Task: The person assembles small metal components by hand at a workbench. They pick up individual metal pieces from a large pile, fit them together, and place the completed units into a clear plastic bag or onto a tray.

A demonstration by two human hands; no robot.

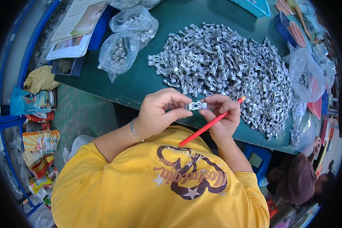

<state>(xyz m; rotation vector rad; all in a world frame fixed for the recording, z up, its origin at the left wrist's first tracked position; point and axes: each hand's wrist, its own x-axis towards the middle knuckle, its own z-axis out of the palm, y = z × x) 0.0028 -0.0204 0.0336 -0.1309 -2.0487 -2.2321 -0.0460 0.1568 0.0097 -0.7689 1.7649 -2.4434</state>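
Observation:
A small silver metal piece (196, 106), with ribbed ends and an openwork twisted middle, is held level between my two hands in front of my chest. My left hand (164, 108) pinches one end between thumb and forefinger. On the other end, the thumb and forefinger of my right hand (225, 116) are closed too. A red pencil (201, 131) also lies across that right hand, its tip pointing up to the right. Just beyond my hands spreads a big heap of similar silver pieces (220, 57) on the green table (135, 78).
Clear plastic bags (119, 53) with metal pieces stand at the far left, beside papers (78, 28) over blue bins. At the right are another bag (306, 74) and a red tray (315, 102). Another person (294, 180) sits at the lower right. Colourful packets (41, 152) fill a left shelf.

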